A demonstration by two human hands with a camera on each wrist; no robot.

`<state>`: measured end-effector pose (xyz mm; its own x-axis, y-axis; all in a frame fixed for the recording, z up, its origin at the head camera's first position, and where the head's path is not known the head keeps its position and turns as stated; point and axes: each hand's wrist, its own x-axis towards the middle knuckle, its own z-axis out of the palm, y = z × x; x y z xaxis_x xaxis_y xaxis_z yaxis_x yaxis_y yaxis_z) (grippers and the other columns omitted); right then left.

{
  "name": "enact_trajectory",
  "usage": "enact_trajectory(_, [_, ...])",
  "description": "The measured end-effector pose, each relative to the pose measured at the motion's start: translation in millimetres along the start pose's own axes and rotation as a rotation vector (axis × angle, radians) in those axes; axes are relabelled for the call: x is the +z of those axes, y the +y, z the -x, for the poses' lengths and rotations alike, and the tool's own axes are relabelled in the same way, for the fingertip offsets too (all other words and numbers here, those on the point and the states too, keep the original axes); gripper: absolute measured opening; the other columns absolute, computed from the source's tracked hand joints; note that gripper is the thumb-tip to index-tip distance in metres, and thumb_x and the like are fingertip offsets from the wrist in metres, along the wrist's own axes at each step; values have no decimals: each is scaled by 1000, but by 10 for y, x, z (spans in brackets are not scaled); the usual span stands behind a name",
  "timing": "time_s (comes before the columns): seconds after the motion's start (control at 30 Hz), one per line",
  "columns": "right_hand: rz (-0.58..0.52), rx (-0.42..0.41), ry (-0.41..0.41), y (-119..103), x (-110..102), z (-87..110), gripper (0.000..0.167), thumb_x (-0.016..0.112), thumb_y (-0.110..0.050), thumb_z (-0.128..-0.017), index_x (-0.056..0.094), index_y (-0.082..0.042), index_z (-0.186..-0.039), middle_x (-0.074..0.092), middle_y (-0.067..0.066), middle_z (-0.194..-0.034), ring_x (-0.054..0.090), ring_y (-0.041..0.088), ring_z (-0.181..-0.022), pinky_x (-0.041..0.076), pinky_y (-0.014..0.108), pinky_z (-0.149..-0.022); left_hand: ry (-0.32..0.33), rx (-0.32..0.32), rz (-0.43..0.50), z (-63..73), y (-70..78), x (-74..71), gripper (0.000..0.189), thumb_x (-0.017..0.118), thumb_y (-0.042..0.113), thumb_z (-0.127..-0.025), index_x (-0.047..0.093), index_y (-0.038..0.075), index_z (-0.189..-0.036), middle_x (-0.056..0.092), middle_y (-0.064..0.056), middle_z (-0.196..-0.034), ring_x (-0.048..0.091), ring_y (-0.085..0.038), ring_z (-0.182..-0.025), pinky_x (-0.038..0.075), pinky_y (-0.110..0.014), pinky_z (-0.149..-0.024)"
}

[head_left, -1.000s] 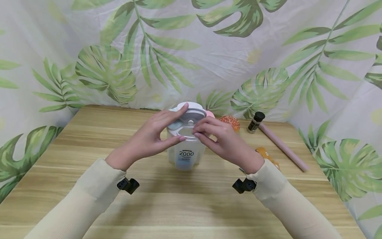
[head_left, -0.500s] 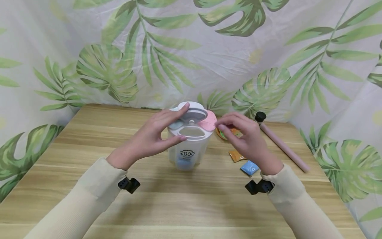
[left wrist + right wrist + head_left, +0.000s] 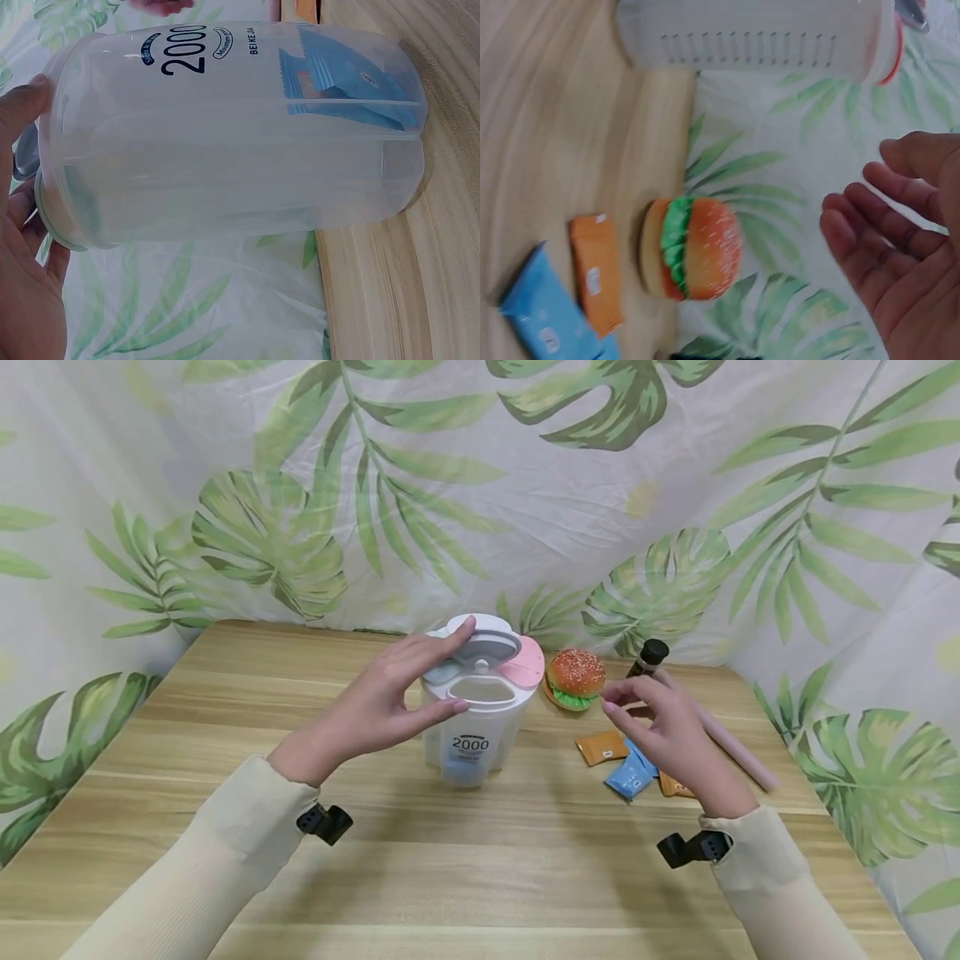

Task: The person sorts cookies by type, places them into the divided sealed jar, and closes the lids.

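A translucent storage container (image 3: 480,727) marked 2000 stands upright, with blue packets (image 3: 352,79) showing inside its bottom. Its lid has a pink section (image 3: 525,664) and a pale blue one; the front flap (image 3: 483,649) is raised over an oval opening. My left hand (image 3: 375,702) grips the lid, thumb at the front rim and index finger up at the raised flap. Off to the right, my right hand (image 3: 660,722) hangs in the air with loosely bent fingers (image 3: 885,217) and holds nothing. Below it lie orange packets (image 3: 602,748) and blue packets (image 3: 630,777).
A toy burger (image 3: 576,678) sits right of the container. Behind the right hand are a black-capped bottle (image 3: 648,656) and a pink rod (image 3: 738,756). The wooden table (image 3: 450,877) ends at a leaf-print cloth (image 3: 420,485).
My right hand has moved away from the lid opening, rightward past the burger to above the packets. The left hand has stayed on the lid, and the flap remains raised.
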<state>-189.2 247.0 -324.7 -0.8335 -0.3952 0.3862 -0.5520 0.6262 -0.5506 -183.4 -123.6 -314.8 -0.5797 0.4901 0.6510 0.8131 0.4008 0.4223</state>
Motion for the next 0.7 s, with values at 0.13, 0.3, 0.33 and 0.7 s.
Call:
enact_trajectory(0.13, [27, 155, -107, 211, 37, 104, 21, 66, -13, -104, 69, 0, -121, 73, 16, -113, 71, 28, -102, 60, 30, -85, -3, -1, -4, -4, 7, -4, 84, 84, 14, -88, 41, 11, -161, 69, -7, -140, 62, -26, -129, 45, -49, -113])
enact_trajectory(0.3, [94, 294, -210, 417, 77, 234, 30, 69, -16, -102, 62, 6, -123, 69, 23, -111, 69, 30, -97, 58, 40, -81, -9, -1, -7, -15, 14, -2, 84, 83, 14, -88, 41, 10, -161, 69, -8, -140, 62, -26, -129, 45, -49, -114])
enact_trajectory(0.33, [113, 311, -229, 451, 86, 256, 32, 70, -16, -101, 61, 7, -122, 68, 24, -110, 68, 30, -95, 57, 41, -80, -9, -1, -7, -16, 13, -3, 84, 83, 13, -88, 41, 10, -161, 69, -8, -140, 62, -26, -129, 45, -49, -114])
enact_trajectory(0.7, [171, 407, -335, 686, 180, 433, 42, 79, -19, -94, 58, 8, -118, 65, 22, -105, 62, 29, -92, 54, 41, -77, -4, -6, -4, -10, 17, -6, 85, 84, 12, -88, 41, 10, -161, 69, -9, -139, 63, -27, -127, 45, -48, -112])
